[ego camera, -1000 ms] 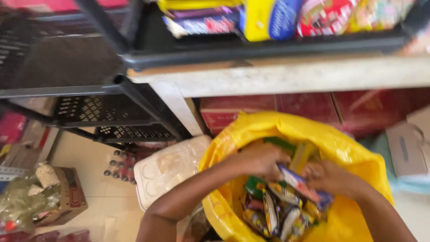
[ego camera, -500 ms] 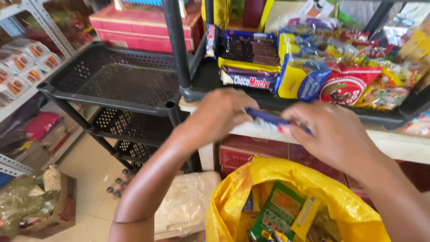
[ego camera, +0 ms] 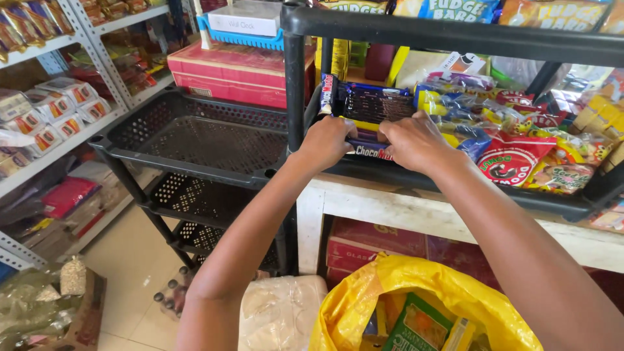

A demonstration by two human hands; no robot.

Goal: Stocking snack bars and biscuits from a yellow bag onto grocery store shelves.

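Note:
Both my hands reach up to a black plastic shelf tray (ego camera: 455,188) full of snack packets. My left hand (ego camera: 328,140) and my right hand (ego camera: 416,140) together grip a dark purple snack pack (ego camera: 367,151) at the tray's front left, laying it against a stack of similar dark packs (ego camera: 374,104). Below me a yellow plastic bag (ego camera: 416,289) stands open with more packets inside, a green one (ego camera: 419,325) on top.
An empty black perforated rack (ego camera: 195,140) with lower tiers stands to the left. Red boxes (ego camera: 234,71) sit behind it. White metal shelving (ego camera: 52,130) with small cartons runs along the far left. A white wooden bench (ego camera: 455,218) carries the tray.
My hands lifted a pack out of the yellow bag, carried it up and now press it into the front left of the black tray. The view tilted upward with them.

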